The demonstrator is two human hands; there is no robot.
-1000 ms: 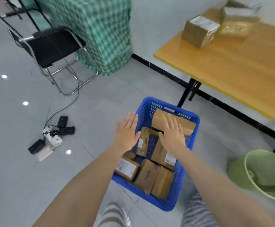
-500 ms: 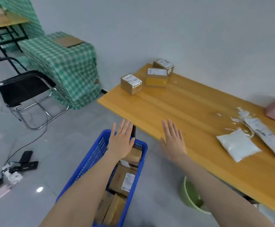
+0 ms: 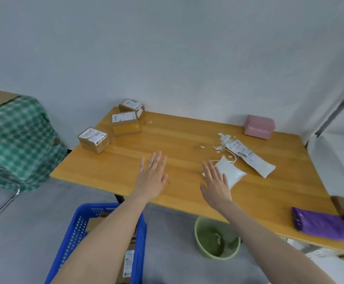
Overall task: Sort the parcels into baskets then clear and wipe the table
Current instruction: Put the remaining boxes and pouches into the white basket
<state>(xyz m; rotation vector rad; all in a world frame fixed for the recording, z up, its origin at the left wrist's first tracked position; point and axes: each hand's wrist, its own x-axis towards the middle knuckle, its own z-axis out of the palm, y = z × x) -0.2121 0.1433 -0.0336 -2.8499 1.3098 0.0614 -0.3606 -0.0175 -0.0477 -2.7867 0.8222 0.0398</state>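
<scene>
**A:** While your arms stretch out over the table (image 3: 177,140), where do your hands sit?

**B:** Your left hand (image 3: 152,177) is palm-down over bare wood near the front edge, fingers straight and nearly together, thumb out. Your right hand (image 3: 215,183) is palm-down too, fingers straight and slightly fanned, tips at the near-left corner of the white pouch (image 3: 231,174) (whether they touch it, I cannot tell). Neither hand holds anything.

**A:** And the parcels?

**B:** Three brown boxes stand labels-up at the table's left end: the nearest box (image 3: 93,139), the middle box (image 3: 125,123) and the farthest box (image 3: 132,107) by the wall. The long white mailer (image 3: 249,158) lies flat just beyond the pouch, its long axis slanting from far-left to near-right, with torn paper scraps (image 3: 223,138) at its far end. A pink box (image 3: 259,126) sits at the back, and a purple bag (image 3: 319,223) at the near-right edge.

**A:** The baskets?

**B:** The blue basket (image 3: 74,238) stands on the floor under your left forearm, with brown parcels (image 3: 128,261) inside. A green bin (image 3: 216,256) stands by the table's front edge, between your arms.
</scene>
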